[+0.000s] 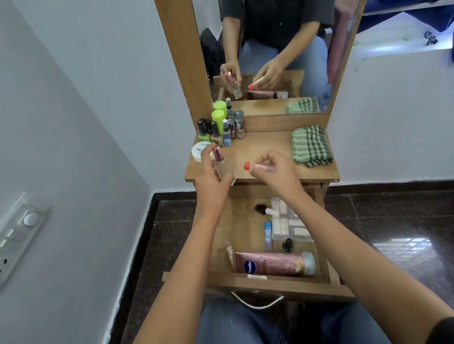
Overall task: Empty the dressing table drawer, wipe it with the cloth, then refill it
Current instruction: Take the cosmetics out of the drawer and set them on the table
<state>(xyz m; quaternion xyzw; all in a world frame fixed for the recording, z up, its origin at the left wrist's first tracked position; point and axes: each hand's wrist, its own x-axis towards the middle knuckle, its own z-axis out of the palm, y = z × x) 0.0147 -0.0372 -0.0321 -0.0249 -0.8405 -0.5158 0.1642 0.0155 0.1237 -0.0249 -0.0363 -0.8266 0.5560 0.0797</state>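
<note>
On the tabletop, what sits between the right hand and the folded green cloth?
Nothing. In the head view, the stretch of tabletop between the right hand, which holds an orange-capped tube, and the green checked cloth is bare wood.

Bare wood runs across the middle of the tabletop (262,149), between a tight cluster of bottles (218,130) with a white jar (198,152) at its back-left corner and a folded green checked cloth (311,146) at the right edge. Above the front edge, the left hand (211,177) gripping a clear perfume bottle (222,166) and the right hand (272,172) closed on a red-capped tube (248,166) fill the gap. The mirror (264,45) walls off the back. In the open drawer (270,277), the left half lies mostly bare; sachets (285,221) crowd the right, and a pink lotion bottle (275,265) lies across the front.
</note>
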